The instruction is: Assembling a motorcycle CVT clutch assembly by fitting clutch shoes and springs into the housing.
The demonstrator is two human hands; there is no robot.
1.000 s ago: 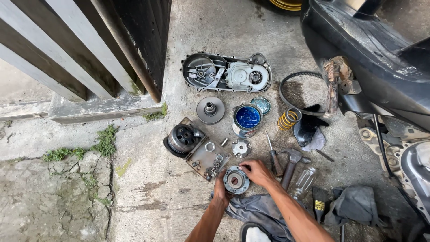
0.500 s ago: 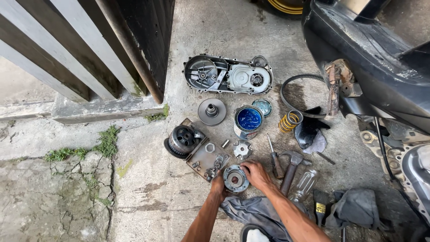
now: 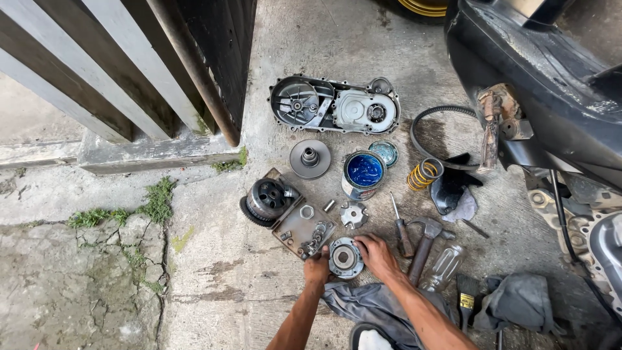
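1. Both hands on a round metal pulley part [image 3: 344,258], lying flat on the concrete floor [image 3: 214,259].
2. Left hand [image 3: 317,267] grips the part's left rim, fingers curled on it.
3. Right hand [image 3: 378,256] cups the right rim, fingers bent over the edge.
4. Just left of the left hand: a flat rusty metal plate [image 3: 303,228] with a nut and small bits on it; the hand's knuckles sit at its near corner, contact unclear.
5. Beyond that plate: a dark clutch drum [image 3: 267,199], tilted on the plate's far end.
6. Just beyond the held part: a small star-shaped metal piece [image 3: 353,214].
7. Right of the right hand: a screwdriver [image 3: 402,231] and a hammer [image 3: 424,246], side by side, near but apart from the hand.
8. Further beyond: an open can of blue grease [image 3: 364,174], a yellow coil spring [image 3: 424,174], a black drive belt [image 3: 424,116], a grey engine cover [image 3: 335,107].
9. Under the forearms: a grey rag [image 3: 369,304].
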